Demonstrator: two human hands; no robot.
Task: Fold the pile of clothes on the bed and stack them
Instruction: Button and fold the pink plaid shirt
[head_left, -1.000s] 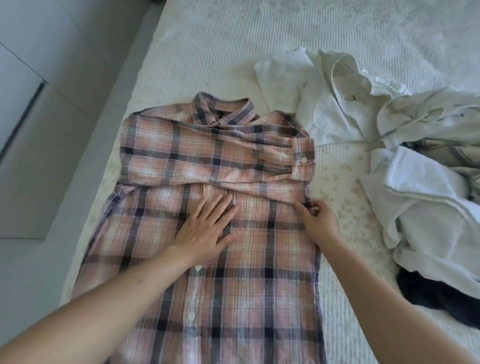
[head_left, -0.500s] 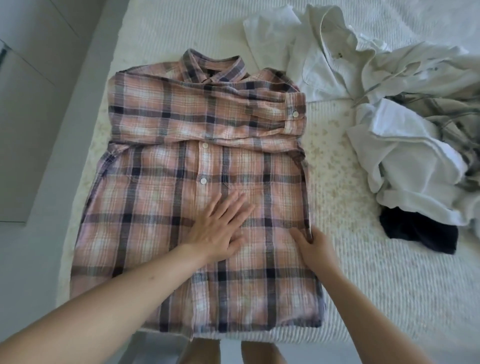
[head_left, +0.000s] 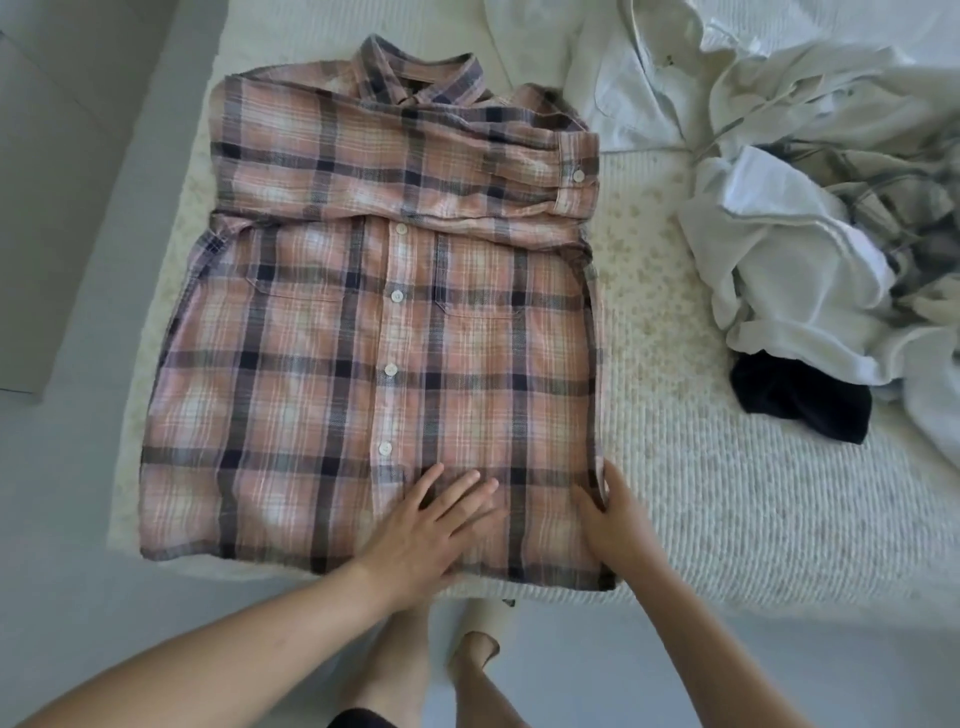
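a pink, white and navy plaid button-up shirt (head_left: 374, 322) lies front-up on the white textured bed (head_left: 727, 509), its hem at the near edge and one sleeve folded across the chest; the left hand (head_left: 431, 525) rests flat on the lower front, fingers straight and spread; the right hand (head_left: 613, 514) pinches the shirt's right side edge; a rumpled pile of white and pale clothes (head_left: 789, 218) sits toward the far right corner, a dark navy garment (head_left: 800, 405) beneath it.
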